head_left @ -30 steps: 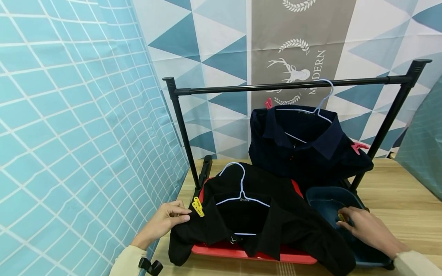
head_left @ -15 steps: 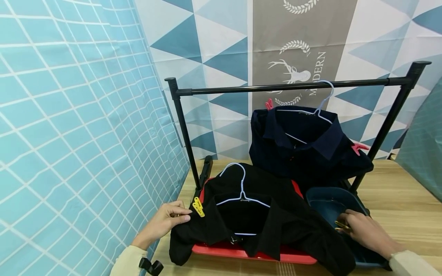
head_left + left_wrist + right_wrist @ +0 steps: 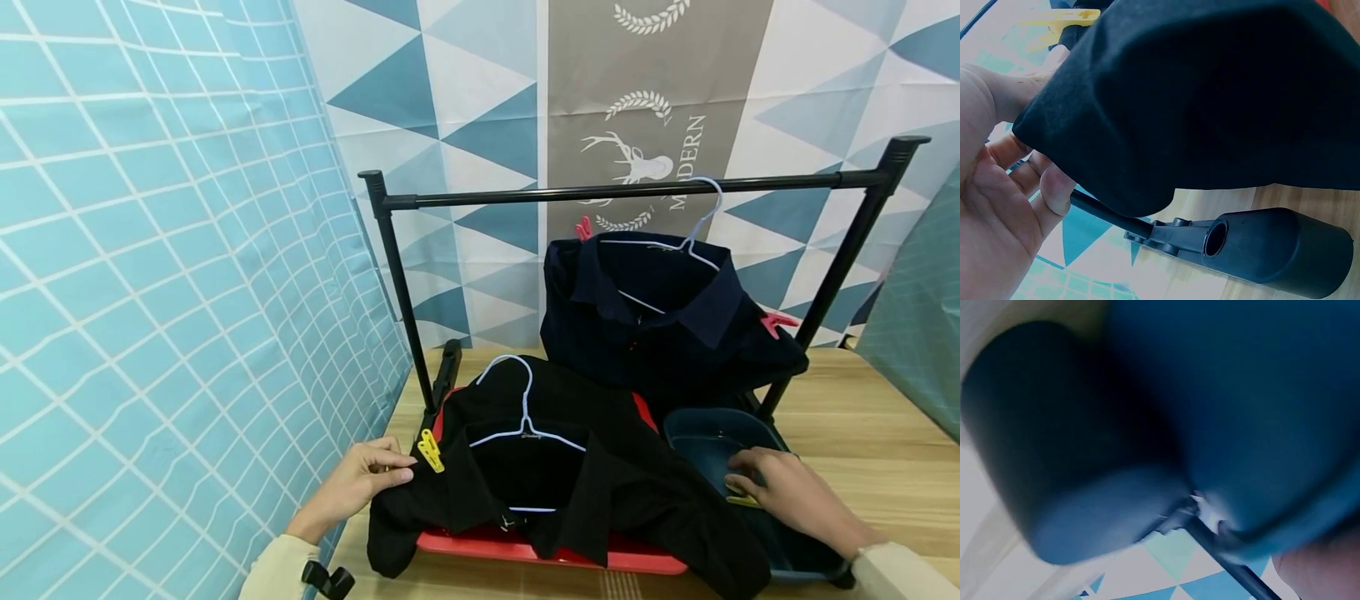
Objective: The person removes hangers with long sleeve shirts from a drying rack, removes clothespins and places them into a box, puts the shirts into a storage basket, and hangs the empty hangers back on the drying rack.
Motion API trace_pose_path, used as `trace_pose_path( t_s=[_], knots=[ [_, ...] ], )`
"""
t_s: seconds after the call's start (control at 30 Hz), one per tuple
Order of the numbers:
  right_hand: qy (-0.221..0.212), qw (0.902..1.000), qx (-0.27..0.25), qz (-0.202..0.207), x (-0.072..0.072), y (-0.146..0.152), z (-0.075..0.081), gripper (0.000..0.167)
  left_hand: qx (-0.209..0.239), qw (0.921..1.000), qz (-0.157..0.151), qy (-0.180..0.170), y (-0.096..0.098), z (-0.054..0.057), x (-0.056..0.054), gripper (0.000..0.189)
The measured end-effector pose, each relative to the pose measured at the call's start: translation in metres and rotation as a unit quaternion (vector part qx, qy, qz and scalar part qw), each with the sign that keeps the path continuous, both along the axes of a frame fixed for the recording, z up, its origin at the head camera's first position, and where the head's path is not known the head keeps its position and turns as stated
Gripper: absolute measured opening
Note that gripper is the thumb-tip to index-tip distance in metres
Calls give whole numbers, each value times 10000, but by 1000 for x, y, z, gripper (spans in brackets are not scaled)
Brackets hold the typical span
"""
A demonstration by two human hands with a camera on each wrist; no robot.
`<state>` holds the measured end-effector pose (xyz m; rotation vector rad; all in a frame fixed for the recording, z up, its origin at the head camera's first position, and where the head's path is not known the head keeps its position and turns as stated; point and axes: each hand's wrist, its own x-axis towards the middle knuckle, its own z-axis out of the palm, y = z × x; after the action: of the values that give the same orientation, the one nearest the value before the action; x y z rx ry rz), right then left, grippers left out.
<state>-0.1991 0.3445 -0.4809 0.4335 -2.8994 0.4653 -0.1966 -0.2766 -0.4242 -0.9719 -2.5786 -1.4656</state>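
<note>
At lower right, the yellow peg (image 3: 744, 502) pinched in the right hand (image 3: 791, 497) has dipped over the bin (image 3: 708, 421), still off the black shirt (image 3: 630, 479), lower centre, whose edge the left hand (image 3: 360, 479) pinches.

free gap under rail (image 3: 525, 195), left post (image 3: 402, 292) and navy shirt (image 3: 637, 346) flanking, black shirt (image 3: 630, 475) below

Black shirt (image 3: 626, 483) and navy shirt (image 3: 600, 333) appear matt cloth; yellow clips (image 3: 431, 451), plastic; tray (image 3: 480, 547), smooth glossy plastic; basin (image 3: 708, 427), smooth plastic, faint sheen; rail (image 3: 517, 196), smooth, glossy, apparently metal; table (image 3: 862, 408), wood-grained, low sheen.
</note>
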Motion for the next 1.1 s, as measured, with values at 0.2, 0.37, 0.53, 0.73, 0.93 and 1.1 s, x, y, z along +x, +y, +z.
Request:
trace_pose_path(
  t_s=[0.2, 0.37, 0.53, 0.73, 0.93, 1.1],
  knots=[
    [410, 9985, -361, 91, 6, -14, 24, 8, -5, 10000, 29, -34, 0, 0, 1, 22],
    [856, 9934, -727, 244, 11, -27, 47, 8, 1, 9999, 52, -101, 0, 1, 1, 22],
    [1241, 9870, -944, 389, 15, -37, 64, 6, -19, 9998, 70, -160, 0, 1, 2, 22],
    [1445, 9817, -1085, 601, 20, -50, 81, 9, 7, 10000, 69, -37, -1, 0, 2, 22],
    [1482, 9794, -1121, 786, 26, -66, 94, 11, 71, 10000, 36, -28, -1, -1, 2, 21],
    [1640, 9708, -1269, 1204, 28, -82, 102, 17, 18, 9999, 90, -82, -1, -1, 2, 22]
  ],
)
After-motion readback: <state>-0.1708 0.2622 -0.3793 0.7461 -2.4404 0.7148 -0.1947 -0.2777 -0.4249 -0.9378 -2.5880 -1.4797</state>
